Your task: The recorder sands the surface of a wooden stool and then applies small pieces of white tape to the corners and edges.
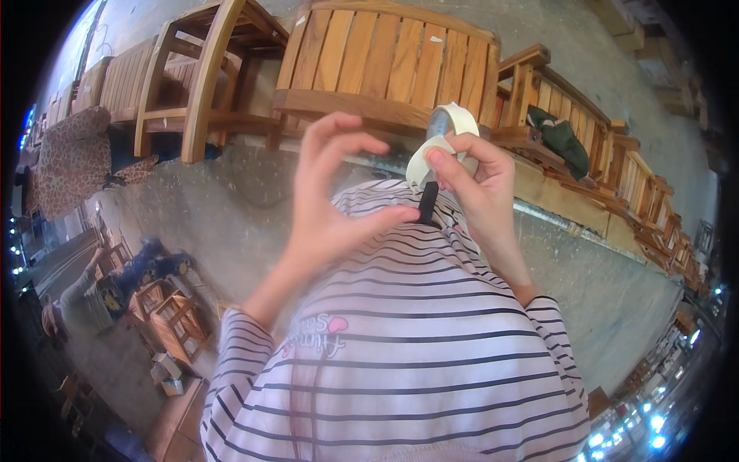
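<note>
My right hand [481,173] grips a roll of cream masking tape [463,119] between thumb and fingers, in front of my chest. Part of the tape hangs loose below the roll with a ragged edge. Just under it is a short black strip [428,202]; I cannot tell what it is fixed to. My left hand [327,196] is open, its fingers curved and spread apart from the thumb. The left thumb's tip lies at the black strip, touching it or very close. Nothing shows between the left fingers.
A slatted wooden bench or table [385,58] stands right ahead, with a wooden frame [204,85] to its left. Wooden chairs line the right, one with a dark green cloth [560,142]. Another person [85,300] is at the left, near a small wooden piece [171,319].
</note>
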`<state>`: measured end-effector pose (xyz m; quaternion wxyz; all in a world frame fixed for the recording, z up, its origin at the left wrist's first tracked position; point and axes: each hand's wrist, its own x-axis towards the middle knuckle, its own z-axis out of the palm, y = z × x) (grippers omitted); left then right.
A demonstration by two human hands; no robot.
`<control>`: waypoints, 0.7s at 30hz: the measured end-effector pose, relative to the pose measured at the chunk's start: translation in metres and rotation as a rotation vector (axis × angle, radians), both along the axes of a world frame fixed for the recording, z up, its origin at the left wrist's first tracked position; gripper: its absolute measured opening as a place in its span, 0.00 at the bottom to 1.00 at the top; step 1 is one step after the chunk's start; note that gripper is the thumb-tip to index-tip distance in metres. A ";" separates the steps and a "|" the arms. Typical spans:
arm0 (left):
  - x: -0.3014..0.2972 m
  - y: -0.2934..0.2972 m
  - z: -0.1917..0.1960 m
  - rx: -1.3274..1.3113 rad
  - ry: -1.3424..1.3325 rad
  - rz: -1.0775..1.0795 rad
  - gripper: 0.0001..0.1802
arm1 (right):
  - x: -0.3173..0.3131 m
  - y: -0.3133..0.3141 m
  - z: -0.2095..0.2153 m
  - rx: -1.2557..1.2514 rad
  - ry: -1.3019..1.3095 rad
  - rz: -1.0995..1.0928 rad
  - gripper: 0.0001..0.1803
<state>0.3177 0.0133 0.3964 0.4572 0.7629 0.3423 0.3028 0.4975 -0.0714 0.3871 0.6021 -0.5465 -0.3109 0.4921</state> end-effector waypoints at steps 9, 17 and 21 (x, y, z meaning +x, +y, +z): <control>0.010 -0.008 -0.028 -0.131 0.064 0.108 0.10 | -0.019 -0.003 -0.019 0.003 -0.404 -0.166 0.04; 0.013 0.002 -0.041 0.127 0.170 0.033 0.08 | -0.024 -0.012 -0.042 -0.068 -0.432 -0.119 0.05; 0.013 0.011 -0.060 0.181 0.245 -0.025 0.07 | -0.024 -0.017 -0.048 -0.092 -0.497 -0.123 0.06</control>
